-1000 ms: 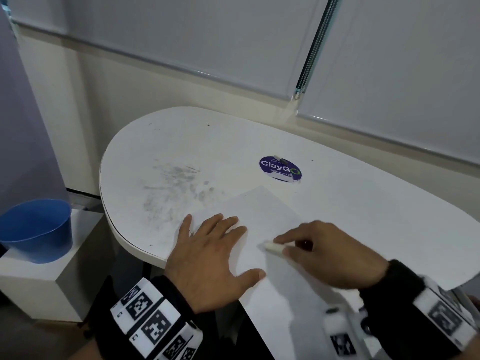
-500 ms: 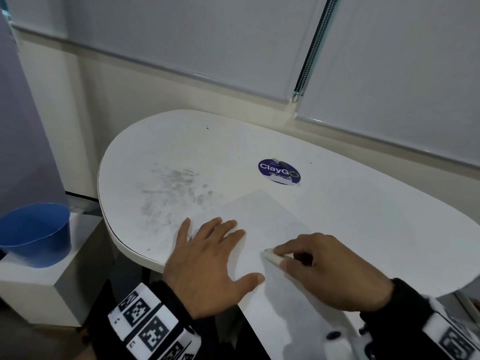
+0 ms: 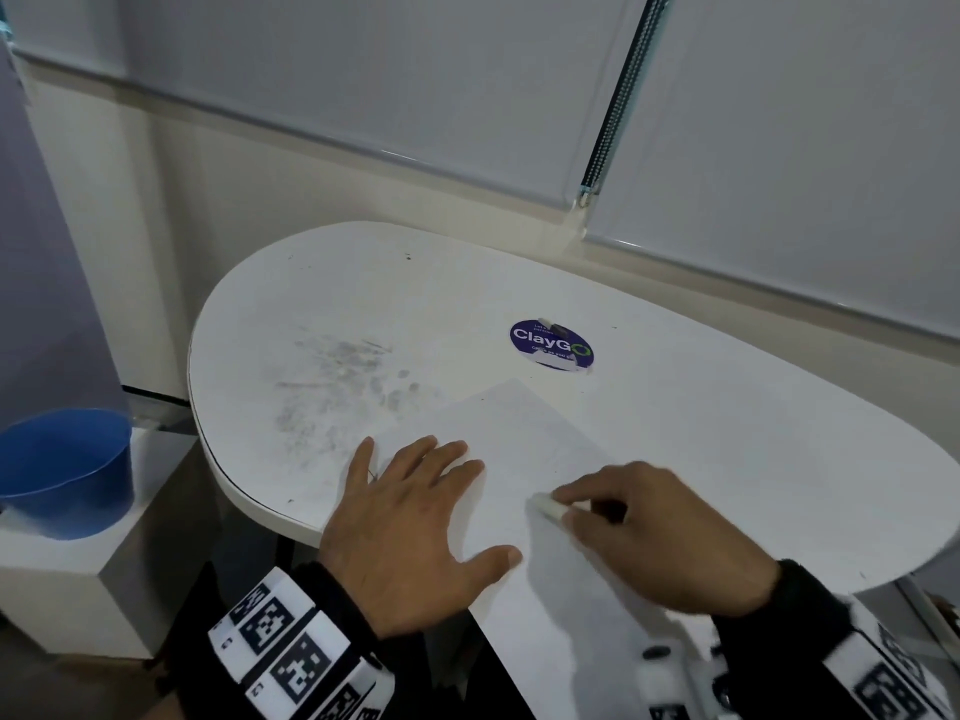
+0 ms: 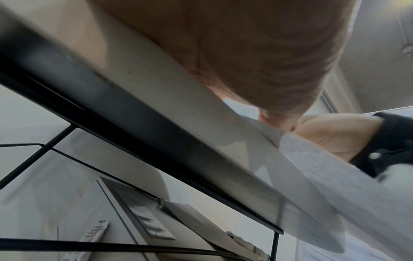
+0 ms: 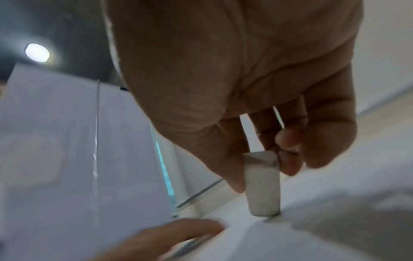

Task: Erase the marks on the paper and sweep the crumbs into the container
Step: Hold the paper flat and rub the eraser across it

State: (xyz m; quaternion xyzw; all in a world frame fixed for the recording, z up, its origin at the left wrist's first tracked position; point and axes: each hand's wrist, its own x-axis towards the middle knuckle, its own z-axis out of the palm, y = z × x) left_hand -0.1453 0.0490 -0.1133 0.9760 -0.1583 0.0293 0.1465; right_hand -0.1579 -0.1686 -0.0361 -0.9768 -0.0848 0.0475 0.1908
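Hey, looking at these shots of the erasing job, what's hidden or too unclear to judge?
- Marks on the paper: head view, too faint to tell what remains.
- Crumbs: too small in every view.
- Blue container: head view, cut off by the left edge.
- Left hand: left wrist view, only the palm's blurred underside shows.
- Eraser tip contact: right wrist view, blurred.

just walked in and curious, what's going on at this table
A person is erasing on a sheet of paper lying on the white table. Their left hand lies flat on the sheet, pinning it, while the right hand pinches a white eraser with its tip on the paper. A blue container stands on a low box left of the table; no crumbs are swept yet.
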